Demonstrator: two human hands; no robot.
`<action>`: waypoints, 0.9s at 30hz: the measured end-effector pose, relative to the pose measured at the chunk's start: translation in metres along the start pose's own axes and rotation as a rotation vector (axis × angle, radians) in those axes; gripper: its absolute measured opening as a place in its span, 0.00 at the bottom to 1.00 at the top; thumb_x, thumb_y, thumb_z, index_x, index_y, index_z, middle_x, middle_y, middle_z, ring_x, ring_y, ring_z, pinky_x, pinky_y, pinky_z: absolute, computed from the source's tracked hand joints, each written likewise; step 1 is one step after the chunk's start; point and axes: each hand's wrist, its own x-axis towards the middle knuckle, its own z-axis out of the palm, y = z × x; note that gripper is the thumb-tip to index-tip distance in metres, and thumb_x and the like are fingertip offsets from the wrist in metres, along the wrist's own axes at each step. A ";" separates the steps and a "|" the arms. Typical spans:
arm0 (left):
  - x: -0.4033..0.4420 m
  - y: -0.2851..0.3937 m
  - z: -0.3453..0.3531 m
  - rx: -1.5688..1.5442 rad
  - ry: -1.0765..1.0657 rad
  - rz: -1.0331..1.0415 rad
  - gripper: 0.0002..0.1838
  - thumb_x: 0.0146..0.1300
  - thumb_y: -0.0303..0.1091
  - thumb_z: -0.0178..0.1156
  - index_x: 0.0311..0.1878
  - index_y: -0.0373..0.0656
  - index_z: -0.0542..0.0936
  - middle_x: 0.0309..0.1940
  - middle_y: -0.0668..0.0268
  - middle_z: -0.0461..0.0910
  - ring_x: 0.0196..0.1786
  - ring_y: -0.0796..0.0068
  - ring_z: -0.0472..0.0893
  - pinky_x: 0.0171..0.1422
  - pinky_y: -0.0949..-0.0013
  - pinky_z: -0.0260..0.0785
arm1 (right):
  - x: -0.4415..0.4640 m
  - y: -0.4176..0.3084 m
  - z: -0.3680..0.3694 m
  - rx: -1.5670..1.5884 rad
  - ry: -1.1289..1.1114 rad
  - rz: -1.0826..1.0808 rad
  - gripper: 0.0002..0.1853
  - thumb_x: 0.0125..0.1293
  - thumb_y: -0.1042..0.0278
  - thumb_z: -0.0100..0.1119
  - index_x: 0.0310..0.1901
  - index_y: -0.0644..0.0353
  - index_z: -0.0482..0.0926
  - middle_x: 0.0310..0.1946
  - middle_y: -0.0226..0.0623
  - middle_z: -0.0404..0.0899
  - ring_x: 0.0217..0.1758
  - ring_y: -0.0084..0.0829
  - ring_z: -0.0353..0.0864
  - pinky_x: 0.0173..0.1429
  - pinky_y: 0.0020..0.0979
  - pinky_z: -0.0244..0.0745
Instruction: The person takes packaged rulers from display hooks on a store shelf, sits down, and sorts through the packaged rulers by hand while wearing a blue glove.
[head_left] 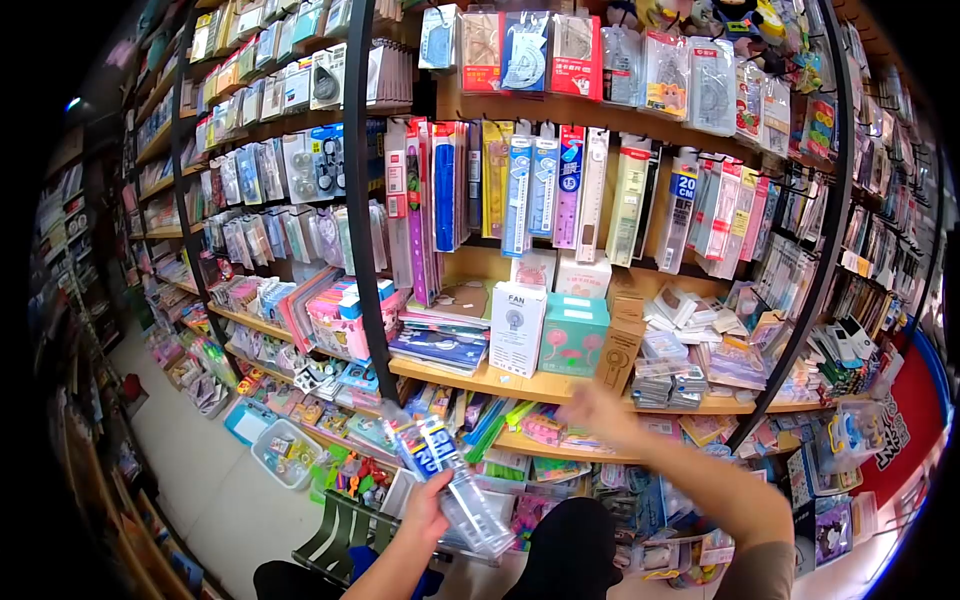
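Observation:
Packaged clear rulers (462,500) with blue labels are held low in front of me by my left hand (426,515), its fingers wrapped around them. My right hand (592,412) is raised near the shelf edge, just below a brown box (622,345); it is blurred, and its fingers cannot be made out. A white FAN box (517,328) and a green box (573,335) stand on the shelf behind it. Higher up, a similar ruler pack marked 20 CM (680,210) hangs from a hook among other packaged rulers (545,190).
Black uprights (362,200) divide the racks. Notebooks (440,335) lie on the wooden shelf (470,380). A clear bin (285,453) sits on the floor at the left, beside a dark green slatted seat (345,535). More bins stand at the lower right.

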 end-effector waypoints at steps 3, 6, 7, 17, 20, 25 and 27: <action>0.027 -0.025 0.018 -0.037 -0.043 0.000 0.11 0.54 0.25 0.57 0.42 0.38 0.73 0.34 0.62 0.78 0.36 0.67 0.79 0.42 0.63 0.74 | -0.056 0.006 0.076 0.312 -0.269 0.106 0.30 0.48 0.53 0.67 0.45 0.67 0.67 0.30 0.37 0.70 0.31 0.26 0.70 0.33 0.26 0.69; 0.022 -0.036 0.046 0.058 -0.036 0.119 0.11 0.54 0.23 0.58 0.42 0.41 0.73 0.34 0.65 0.78 0.35 0.69 0.79 0.41 0.64 0.74 | -0.081 0.006 0.093 0.435 -0.238 0.098 0.19 0.54 0.61 0.62 0.39 0.65 0.67 0.26 0.34 0.70 0.27 0.21 0.69 0.31 0.24 0.67; 0.022 -0.040 0.047 0.047 -0.045 0.095 0.11 0.54 0.23 0.58 0.42 0.42 0.73 0.35 0.65 0.77 0.36 0.70 0.79 0.42 0.63 0.74 | -0.082 0.021 0.100 0.472 -0.217 0.096 0.17 0.55 0.63 0.61 0.38 0.64 0.66 0.25 0.33 0.70 0.26 0.21 0.69 0.30 0.24 0.67; 0.015 -0.090 0.023 -0.060 -0.156 -0.283 0.09 0.60 0.31 0.54 0.41 0.37 0.71 0.37 0.57 0.76 0.39 0.60 0.78 0.48 0.56 0.72 | -0.032 0.033 -0.034 0.682 0.505 0.240 0.03 0.61 0.76 0.47 0.35 0.60 0.64 0.24 0.34 0.68 0.22 0.26 0.75 0.21 0.27 0.71; 0.011 -0.119 0.004 -0.023 -0.073 -0.386 0.11 0.61 0.34 0.53 0.41 0.36 0.71 0.36 0.56 0.76 0.43 0.58 0.77 0.51 0.54 0.70 | 0.003 0.029 -0.114 0.568 0.827 0.133 0.07 0.61 0.72 0.51 0.36 0.61 0.64 0.25 0.33 0.68 0.22 0.23 0.70 0.20 0.26 0.71; 0.000 -0.110 0.021 0.019 -0.005 -0.381 0.11 0.61 0.34 0.53 0.42 0.36 0.71 0.36 0.55 0.76 0.44 0.57 0.77 0.52 0.53 0.70 | 0.043 0.026 -0.203 0.082 1.159 -0.082 0.09 0.58 0.70 0.54 0.34 0.64 0.67 0.23 0.36 0.71 0.19 0.25 0.70 0.20 0.27 0.67; 0.005 -0.111 0.015 0.021 -0.034 -0.372 0.11 0.61 0.34 0.53 0.42 0.36 0.71 0.36 0.56 0.76 0.45 0.57 0.77 0.52 0.53 0.70 | 0.048 0.011 -0.219 0.141 1.151 -0.061 0.09 0.58 0.70 0.54 0.34 0.65 0.67 0.22 0.37 0.72 0.18 0.25 0.71 0.19 0.27 0.67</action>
